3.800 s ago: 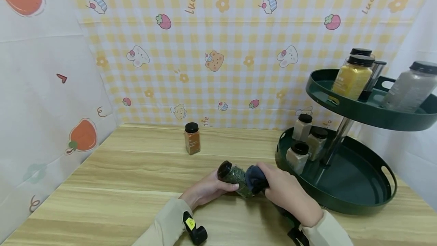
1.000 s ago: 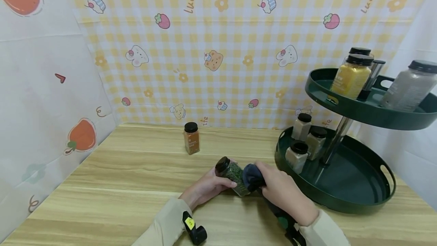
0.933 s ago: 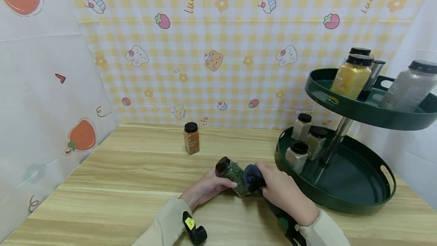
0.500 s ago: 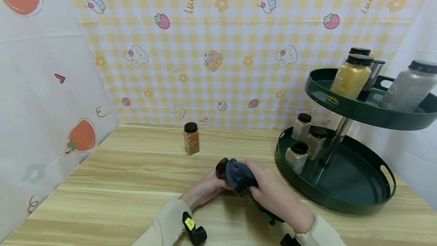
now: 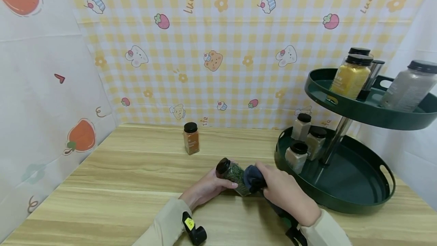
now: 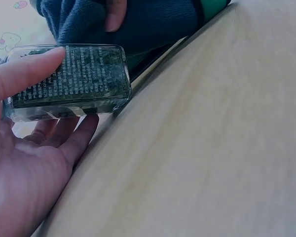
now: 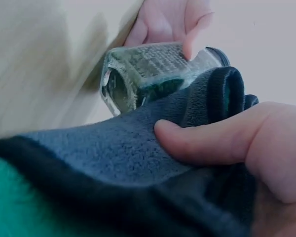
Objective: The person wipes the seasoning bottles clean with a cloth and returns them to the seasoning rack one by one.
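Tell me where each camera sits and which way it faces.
Head: on the head, facing forward and down at the table; shows left hand, right hand, sleeves.
Left wrist: on that wrist, facing the jar; shows left hand, some of the right.
Right wrist: on that wrist, facing the cloth; shows both hands.
Both wrist views share jar and cloth.

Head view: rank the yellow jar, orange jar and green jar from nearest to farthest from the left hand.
1. Green jar: in the left hand.
2. Orange jar: beyond, on the table.
3. Yellow jar: far right, upper tray.
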`<state>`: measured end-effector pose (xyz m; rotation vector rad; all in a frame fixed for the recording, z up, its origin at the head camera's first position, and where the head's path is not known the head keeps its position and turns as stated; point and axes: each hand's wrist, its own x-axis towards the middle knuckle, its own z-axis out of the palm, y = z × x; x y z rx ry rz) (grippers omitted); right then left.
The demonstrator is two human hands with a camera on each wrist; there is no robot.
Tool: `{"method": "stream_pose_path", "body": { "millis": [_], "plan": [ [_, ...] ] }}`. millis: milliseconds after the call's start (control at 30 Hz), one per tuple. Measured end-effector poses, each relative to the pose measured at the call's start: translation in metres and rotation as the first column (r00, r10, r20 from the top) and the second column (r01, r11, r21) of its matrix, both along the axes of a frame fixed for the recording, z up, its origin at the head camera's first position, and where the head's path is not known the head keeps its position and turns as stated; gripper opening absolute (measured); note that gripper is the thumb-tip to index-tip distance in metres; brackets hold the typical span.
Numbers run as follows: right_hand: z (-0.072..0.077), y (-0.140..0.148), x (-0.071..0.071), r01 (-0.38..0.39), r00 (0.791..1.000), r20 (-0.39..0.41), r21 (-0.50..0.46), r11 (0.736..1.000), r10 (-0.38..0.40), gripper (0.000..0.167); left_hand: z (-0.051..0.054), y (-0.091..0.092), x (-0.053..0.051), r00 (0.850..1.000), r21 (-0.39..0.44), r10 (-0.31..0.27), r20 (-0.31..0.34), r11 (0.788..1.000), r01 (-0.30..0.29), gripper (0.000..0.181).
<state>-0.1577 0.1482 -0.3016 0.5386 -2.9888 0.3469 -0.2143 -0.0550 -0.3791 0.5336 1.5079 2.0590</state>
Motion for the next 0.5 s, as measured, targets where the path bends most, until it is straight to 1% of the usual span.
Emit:
{"method": "stream_pose_path", "body": {
  "millis": [100, 200, 267, 367, 433, 500],
  "plan": [
    [-0.001, 0.000, -0.001, -0.015, 1.000, -0.016, -0.008, 1.000, 0.015, 0.033, 0.000, 0.001, 0.000, 1.000, 0.002, 0.012, 0.002, 1.000, -0.012, 0.063],
    [-0.003, -0.003, -0.001, -0.044, 0.997, -0.064, -0.047, 0.998, 0.041, 0.034, -0.001, 0.001, 0.000, 1.000, 0.014, 0.021, -0.002, 1.000, -0.021, 0.059],
    [-0.003, -0.006, 0.000, -0.076, 0.992, -0.105, -0.090, 0.993, 0.067, 0.039, -0.002, 0.001, 0.000, 1.000, 0.020, 0.023, -0.005, 1.000, -0.023, 0.057],
    [-0.004, -0.011, 0.001, -0.129, 0.981, -0.166, -0.138, 0.982, 0.105, 0.047, -0.003, 0.001, -0.001, 1.000, 0.023, 0.010, -0.025, 1.000, -0.009, 0.058],
    [-0.004, -0.013, 0.002, -0.158, 0.972, -0.196, -0.153, 0.975, 0.127, 0.047, -0.004, 0.001, -0.001, 0.999, 0.017, 0.003, -0.038, 1.000, -0.003, 0.059],
    [-0.004, -0.015, 0.003, -0.166, 0.970, -0.207, -0.162, 0.973, 0.131, 0.047, -0.004, 0.001, -0.001, 0.999, 0.016, -0.003, -0.053, 1.000, 0.004, 0.059]
  ]
}}
